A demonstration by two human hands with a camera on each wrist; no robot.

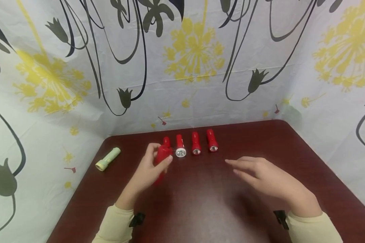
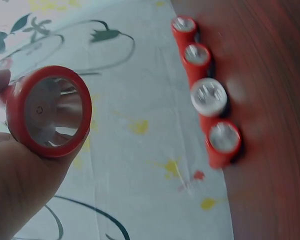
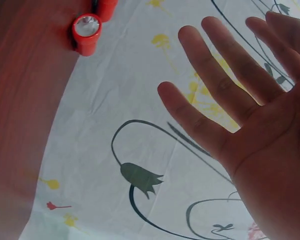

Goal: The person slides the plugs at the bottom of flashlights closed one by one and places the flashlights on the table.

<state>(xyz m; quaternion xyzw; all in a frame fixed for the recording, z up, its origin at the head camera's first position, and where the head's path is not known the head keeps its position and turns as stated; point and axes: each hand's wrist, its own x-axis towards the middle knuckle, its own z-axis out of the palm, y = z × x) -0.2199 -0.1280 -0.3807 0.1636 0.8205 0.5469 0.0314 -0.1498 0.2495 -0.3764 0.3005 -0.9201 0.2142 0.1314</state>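
My left hand (image 1: 148,171) grips a red flashlight (image 1: 163,154), raised over the table left of centre. The left wrist view shows the wide, red-rimmed head of this flashlight (image 2: 16,112) facing the camera. Behind it, a row of red flashlights lies along the table's back edge; one of them (image 1: 166,141) is partly hidden by the held one. Beside that lies a flashlight with a white rim (image 1: 180,145), then two all-red ones, the rightmost flashlight (image 1: 211,139) among them. My right hand (image 1: 264,176) hovers over the table's right side, fingers extended, holding nothing.
A pale green flashlight (image 1: 108,159) lies at the left edge of the dark reddish-brown table (image 1: 200,202). White cloth (image 1: 182,108) printed with flowers hangs behind the table and along both sides.
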